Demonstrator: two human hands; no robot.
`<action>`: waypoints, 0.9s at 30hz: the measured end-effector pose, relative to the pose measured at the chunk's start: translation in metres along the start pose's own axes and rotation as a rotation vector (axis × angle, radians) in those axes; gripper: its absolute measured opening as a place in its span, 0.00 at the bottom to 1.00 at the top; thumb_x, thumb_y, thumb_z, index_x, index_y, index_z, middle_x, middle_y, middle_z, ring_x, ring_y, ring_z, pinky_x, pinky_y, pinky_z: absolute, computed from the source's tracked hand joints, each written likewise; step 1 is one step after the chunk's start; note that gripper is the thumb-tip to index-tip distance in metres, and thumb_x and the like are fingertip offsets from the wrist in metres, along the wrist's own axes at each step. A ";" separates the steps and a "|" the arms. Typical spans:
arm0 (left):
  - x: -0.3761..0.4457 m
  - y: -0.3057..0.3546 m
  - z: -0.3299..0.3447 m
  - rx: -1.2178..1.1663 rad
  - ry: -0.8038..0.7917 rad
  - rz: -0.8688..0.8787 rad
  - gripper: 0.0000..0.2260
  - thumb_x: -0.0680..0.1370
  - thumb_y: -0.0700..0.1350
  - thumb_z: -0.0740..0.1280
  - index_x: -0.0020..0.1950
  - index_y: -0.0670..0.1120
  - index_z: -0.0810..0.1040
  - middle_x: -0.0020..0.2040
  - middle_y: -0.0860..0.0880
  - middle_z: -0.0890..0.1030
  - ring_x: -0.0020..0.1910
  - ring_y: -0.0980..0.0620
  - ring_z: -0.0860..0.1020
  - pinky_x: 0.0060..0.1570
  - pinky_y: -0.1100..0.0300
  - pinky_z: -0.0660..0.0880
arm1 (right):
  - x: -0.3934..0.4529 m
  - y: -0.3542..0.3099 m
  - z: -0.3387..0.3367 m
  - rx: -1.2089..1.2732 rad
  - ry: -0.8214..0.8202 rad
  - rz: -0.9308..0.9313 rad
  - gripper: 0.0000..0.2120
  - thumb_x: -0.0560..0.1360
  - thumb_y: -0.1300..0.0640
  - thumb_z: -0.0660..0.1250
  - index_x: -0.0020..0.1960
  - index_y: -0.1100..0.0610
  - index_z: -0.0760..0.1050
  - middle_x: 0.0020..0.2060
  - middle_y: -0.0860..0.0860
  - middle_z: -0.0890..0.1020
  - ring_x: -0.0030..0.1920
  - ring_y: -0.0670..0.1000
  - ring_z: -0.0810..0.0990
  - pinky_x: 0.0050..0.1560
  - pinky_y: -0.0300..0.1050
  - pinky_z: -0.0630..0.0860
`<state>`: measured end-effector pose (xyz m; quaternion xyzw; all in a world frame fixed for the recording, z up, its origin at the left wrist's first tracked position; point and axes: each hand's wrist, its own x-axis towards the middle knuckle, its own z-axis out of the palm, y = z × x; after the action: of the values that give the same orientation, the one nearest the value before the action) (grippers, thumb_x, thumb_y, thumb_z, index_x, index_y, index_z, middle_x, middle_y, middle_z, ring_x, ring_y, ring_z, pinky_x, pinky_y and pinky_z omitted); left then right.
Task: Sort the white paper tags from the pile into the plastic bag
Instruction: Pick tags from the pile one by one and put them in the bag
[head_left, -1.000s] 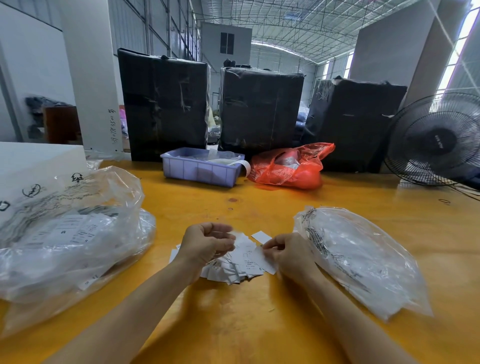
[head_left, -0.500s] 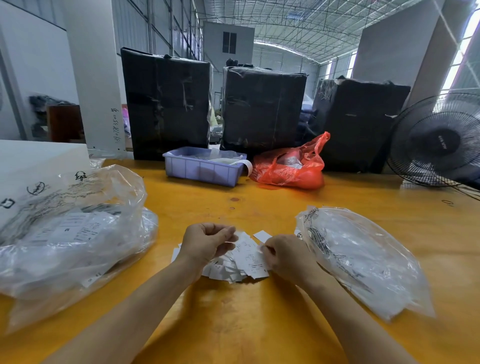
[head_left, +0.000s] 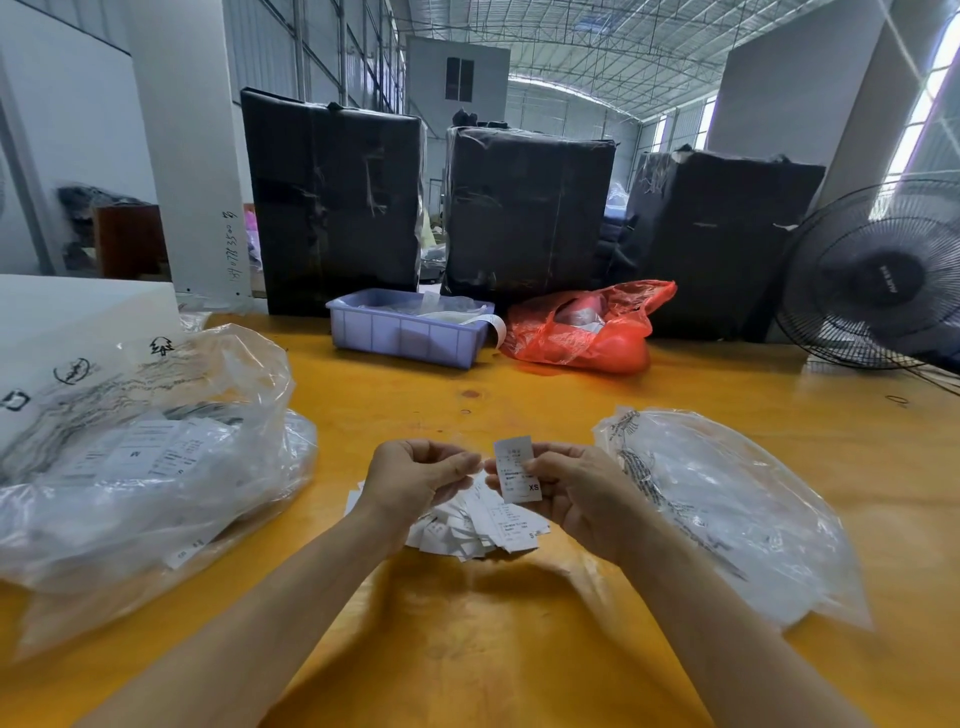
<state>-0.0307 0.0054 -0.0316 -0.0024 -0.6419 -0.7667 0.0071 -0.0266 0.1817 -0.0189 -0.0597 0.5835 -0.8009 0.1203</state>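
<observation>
A pile of white paper tags (head_left: 475, 527) lies on the yellow table (head_left: 467, 649) in front of me. My right hand (head_left: 576, 493) holds one white tag (head_left: 517, 470) marked XS upright above the pile, pinched by its right edge. My left hand (head_left: 415, 475) hovers just left of that tag with curled fingers; whether it holds anything is hidden. A flat clear plastic bag (head_left: 727, 509) lies right of my right hand. A bigger clear bag (head_left: 140, 457) with tags inside sits at the left.
A lilac plastic bin (head_left: 405, 335) and a red plastic bag (head_left: 587, 332) stand at the back of the table before three black wrapped bales (head_left: 524, 213). A black fan (head_left: 878, 280) is at the far right. A white box (head_left: 62, 322) lies at the left.
My right hand has lifted one tag off the pile and turned it upright. Both hands have risen slightly above the pile.
</observation>
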 end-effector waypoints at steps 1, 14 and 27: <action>0.000 0.000 0.000 0.004 -0.002 -0.001 0.03 0.69 0.35 0.73 0.40 0.38 0.81 0.33 0.45 0.83 0.33 0.51 0.80 0.34 0.66 0.79 | 0.000 0.000 0.000 -0.019 0.005 0.000 0.09 0.77 0.72 0.57 0.51 0.68 0.75 0.42 0.63 0.84 0.43 0.58 0.85 0.38 0.43 0.81; -0.001 0.000 0.002 -0.056 -0.068 -0.057 0.04 0.67 0.34 0.73 0.40 0.37 0.81 0.33 0.44 0.82 0.32 0.52 0.80 0.34 0.66 0.78 | 0.005 0.000 0.003 0.083 0.276 -0.206 0.08 0.69 0.70 0.70 0.46 0.62 0.75 0.37 0.57 0.82 0.31 0.50 0.82 0.29 0.36 0.76; -0.004 0.000 0.005 -0.042 -0.030 -0.037 0.08 0.67 0.30 0.74 0.43 0.39 0.80 0.31 0.47 0.82 0.27 0.55 0.79 0.32 0.67 0.77 | 0.001 0.006 0.011 -0.394 0.352 -0.387 0.05 0.70 0.64 0.73 0.38 0.57 0.78 0.33 0.51 0.82 0.34 0.49 0.79 0.34 0.41 0.75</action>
<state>-0.0264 0.0107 -0.0311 -0.0023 -0.6256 -0.7800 -0.0168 -0.0240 0.1692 -0.0211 -0.0521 0.7168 -0.6788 -0.1507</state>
